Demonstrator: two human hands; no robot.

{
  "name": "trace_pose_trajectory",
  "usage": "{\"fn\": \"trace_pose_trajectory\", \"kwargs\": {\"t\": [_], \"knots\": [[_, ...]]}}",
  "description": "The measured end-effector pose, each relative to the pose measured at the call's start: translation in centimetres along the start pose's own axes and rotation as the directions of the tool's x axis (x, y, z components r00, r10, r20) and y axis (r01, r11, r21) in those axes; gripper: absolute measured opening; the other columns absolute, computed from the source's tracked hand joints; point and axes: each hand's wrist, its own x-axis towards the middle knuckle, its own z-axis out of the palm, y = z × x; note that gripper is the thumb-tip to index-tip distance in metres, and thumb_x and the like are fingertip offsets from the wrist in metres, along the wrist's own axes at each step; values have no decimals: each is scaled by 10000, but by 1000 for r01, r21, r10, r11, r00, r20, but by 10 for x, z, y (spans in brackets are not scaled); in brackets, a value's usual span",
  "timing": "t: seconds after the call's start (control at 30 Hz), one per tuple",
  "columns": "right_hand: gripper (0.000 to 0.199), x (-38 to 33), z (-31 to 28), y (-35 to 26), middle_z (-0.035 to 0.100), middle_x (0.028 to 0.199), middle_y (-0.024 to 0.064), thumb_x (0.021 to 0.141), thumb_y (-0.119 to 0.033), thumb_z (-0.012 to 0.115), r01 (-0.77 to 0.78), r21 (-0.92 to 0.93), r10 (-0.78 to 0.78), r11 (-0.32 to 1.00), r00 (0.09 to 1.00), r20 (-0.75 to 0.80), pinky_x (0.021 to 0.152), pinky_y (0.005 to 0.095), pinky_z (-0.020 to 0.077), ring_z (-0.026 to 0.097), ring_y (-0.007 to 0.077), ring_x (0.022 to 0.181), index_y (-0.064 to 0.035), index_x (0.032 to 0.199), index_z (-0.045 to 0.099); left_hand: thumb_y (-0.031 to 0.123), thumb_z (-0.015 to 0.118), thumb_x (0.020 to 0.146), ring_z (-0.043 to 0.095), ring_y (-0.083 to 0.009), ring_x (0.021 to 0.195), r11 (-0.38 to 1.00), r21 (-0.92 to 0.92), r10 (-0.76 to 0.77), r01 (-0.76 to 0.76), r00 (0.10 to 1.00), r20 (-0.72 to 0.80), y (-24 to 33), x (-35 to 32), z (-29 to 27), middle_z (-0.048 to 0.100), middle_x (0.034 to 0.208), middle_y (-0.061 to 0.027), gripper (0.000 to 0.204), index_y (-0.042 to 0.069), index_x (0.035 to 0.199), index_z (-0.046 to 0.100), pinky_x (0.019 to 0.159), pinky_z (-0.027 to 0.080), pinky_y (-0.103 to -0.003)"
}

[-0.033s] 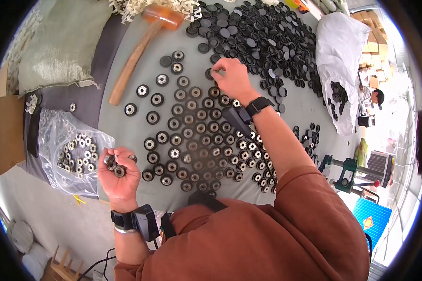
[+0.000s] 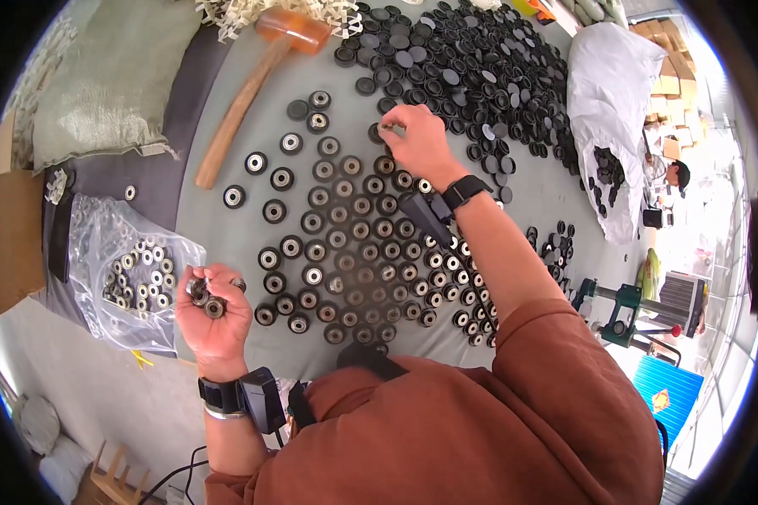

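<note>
My left hand, palm up at the left edge of the table, is curled around several small metal bearings. Farther off, near the table's middle, my right hand pinches a small metal bearing, seen nearly edge-on. Its fingertips are right at a round black cap lying on the cloth, partly hidden by them; I cannot tell whether bearing and cap touch. Between my hands spread many black caps with bearings set in their centres.
A mallet with an orange head lies at the far left. Loose black caps are heaped at the back, beside a white sack. A clear bag of bearings sits left; a green hand press stands right. Another person is beyond.
</note>
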Motion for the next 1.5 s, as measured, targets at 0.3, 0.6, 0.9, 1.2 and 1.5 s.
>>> {"fn": "trace_pose_trajectory", "kwargs": {"t": [0.3,0.6,0.9,1.2,1.5], "knots": [[188,-13,11,-1,636,841,81,714,-127,652,-79,-63,74,995,995,-72,724,338,461,562,244,810,-82,896,637,141,495,821,453,-136,694,999,33,12,-12,1000,8,-2,2,0,501,758,-43,128,45,739,517,634,501,-284],[166,-22,23,9,623,951,50,726,-200,636,151,-296,-195,943,973,-125,741,367,418,539,235,877,-104,861,649,139,505,822,453,-148,697,997,17,-75,75,997,-15,-28,14,6,485,743,-55,147,34,719,493,648,499,-286],[240,-47,-3,-114,621,854,42,787,-158,624,-468,581,252,666,874,416,638,245,472,575,133,730,-39,995,612,134,526,827,537,-212,766,990,141,-29,32,999,-25,-53,44,9,534,769,-92,168,-4,735,497,694,510,-334],[182,-54,-10,-125,605,895,68,764,-65,637,-888,459,40,16,459,887,697,257,488,591,133,772,-4,925,576,226,477,874,549,-188,805,852,523,8,8,1000,-28,-62,43,9,522,805,-51,208,53,759,487,394,470,-220],[201,-38,-18,-116,569,767,26,737,-63,676,-881,470,24,50,471,882,574,207,447,561,102,657,-17,879,542,222,495,869,585,-183,773,774,633,-8,7,1000,-1,-78,52,23,543,768,-51,197,61,757,514,387,426,-217]]}}
